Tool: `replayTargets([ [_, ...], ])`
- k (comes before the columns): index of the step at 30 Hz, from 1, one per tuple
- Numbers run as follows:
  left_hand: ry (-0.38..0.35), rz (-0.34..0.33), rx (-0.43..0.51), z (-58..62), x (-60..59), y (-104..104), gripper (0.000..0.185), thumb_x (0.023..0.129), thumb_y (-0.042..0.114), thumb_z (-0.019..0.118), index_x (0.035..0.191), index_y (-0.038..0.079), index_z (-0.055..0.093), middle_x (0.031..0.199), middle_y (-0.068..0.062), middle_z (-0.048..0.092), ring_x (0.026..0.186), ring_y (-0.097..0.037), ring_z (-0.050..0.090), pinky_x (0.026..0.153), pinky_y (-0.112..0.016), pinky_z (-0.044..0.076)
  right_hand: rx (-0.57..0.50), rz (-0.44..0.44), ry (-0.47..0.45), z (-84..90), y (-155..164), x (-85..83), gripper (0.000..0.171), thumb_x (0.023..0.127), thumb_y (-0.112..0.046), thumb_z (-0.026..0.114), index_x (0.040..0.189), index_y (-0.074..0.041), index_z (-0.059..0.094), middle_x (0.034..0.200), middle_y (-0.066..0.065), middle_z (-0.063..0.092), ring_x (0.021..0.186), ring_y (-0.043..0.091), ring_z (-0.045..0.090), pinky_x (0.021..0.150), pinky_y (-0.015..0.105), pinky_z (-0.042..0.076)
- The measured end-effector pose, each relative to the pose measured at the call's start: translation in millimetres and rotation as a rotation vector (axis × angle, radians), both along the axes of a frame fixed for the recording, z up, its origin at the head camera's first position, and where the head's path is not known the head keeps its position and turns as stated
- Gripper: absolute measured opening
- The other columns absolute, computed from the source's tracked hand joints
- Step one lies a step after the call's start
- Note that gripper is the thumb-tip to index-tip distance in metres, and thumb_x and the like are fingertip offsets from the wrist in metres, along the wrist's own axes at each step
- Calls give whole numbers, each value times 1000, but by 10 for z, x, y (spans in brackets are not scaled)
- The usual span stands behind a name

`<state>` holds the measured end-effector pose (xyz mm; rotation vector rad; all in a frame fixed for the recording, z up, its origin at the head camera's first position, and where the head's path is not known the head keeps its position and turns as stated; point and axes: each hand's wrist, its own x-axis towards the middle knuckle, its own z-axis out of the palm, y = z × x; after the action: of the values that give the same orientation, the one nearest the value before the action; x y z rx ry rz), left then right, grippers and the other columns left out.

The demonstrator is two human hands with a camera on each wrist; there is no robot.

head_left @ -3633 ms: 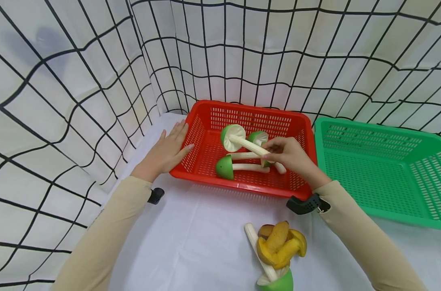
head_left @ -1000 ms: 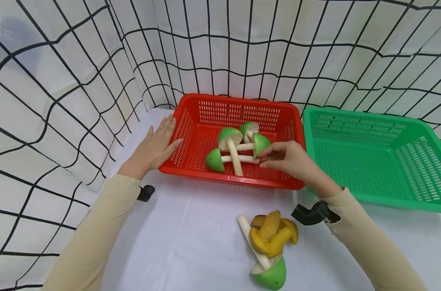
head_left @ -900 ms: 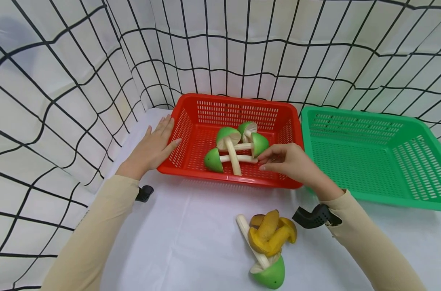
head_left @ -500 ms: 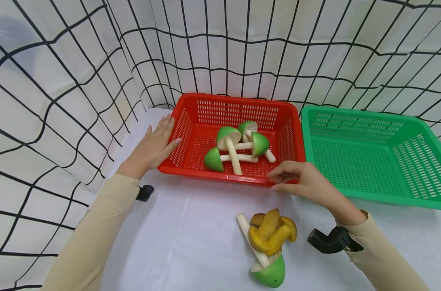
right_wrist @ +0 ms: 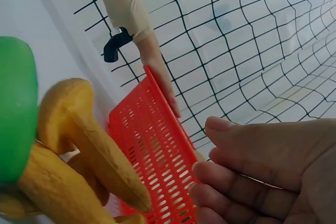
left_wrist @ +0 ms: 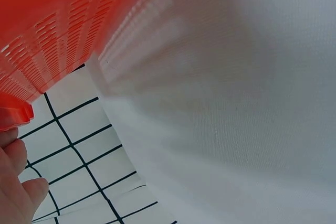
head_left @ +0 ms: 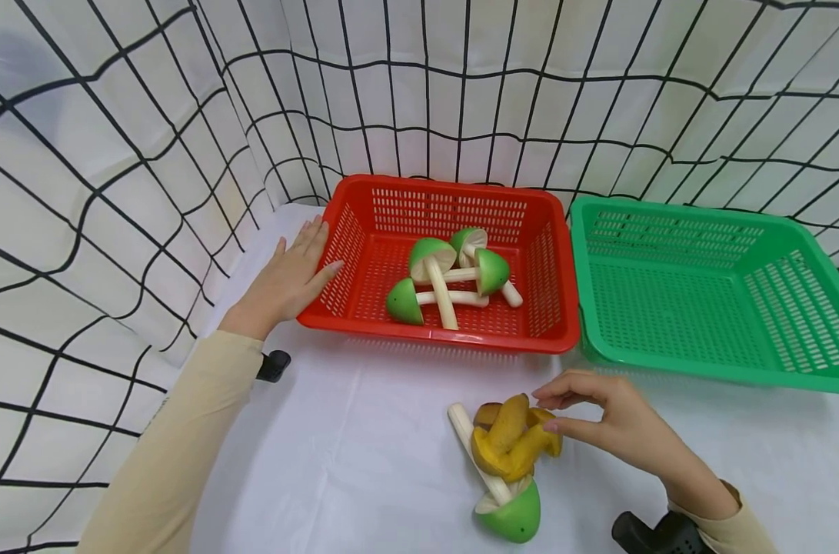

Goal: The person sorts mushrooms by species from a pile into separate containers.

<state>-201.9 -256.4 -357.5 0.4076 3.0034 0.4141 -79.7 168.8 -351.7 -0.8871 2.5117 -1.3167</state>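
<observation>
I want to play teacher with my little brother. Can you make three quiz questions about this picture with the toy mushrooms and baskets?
1. How many green toy mushrooms lie in the red basket?
2. True or false: the green basket holds yellow mushrooms.
3. Which hand rests against the red basket: A) left hand, B) right hand?

Key:
1. Four.
2. False; nothing shows in it. The yellow mushrooms lie on the white table, over a fifth green mushroom.
3. A; the right hand hovers at the yellow mushrooms.

Empty green basket [head_left: 710, 285] on white tablecloth [head_left: 364, 454], black-gridded backdrop [head_left: 114, 154] behind.
</observation>
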Motion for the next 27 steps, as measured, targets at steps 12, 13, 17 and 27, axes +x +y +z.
replayTargets([
  [12,18,-5,10,20,-23,-15,74,100,50,24,150,-1,3,157,-16,-1,144,-30,-3,111,-57,1,-71,76,25,-212,74,251,24,78,-9,76,100,-14,68,95,-3,66,84,12,61,74,23,51],
  [13,17,-4,9,20,-24,-15,74,100,50,24,150,0,2,157,-17,-1,144,-30,-3,111,-57,1,-69,83,20,-229,78,276,23,79,-10,76,100,-14,68,95,-3,66,85,12,61,75,24,51],
  [17,13,-4,9,26,-23,-13,75,100,51,24,150,0,2,157,-16,-2,144,-30,-3,111,-57,1,-72,147,12,-307,78,376,26,80,-13,75,104,-14,67,99,-3,66,90,11,61,77,25,51],
  [27,3,-3,7,18,20,-15,74,100,50,25,150,-1,3,157,-16,-2,144,-30,-4,111,-57,1,-17,300,2,-455,-41,546,41,77,-23,78,116,-21,64,114,-5,61,106,9,54,87,24,47],
])
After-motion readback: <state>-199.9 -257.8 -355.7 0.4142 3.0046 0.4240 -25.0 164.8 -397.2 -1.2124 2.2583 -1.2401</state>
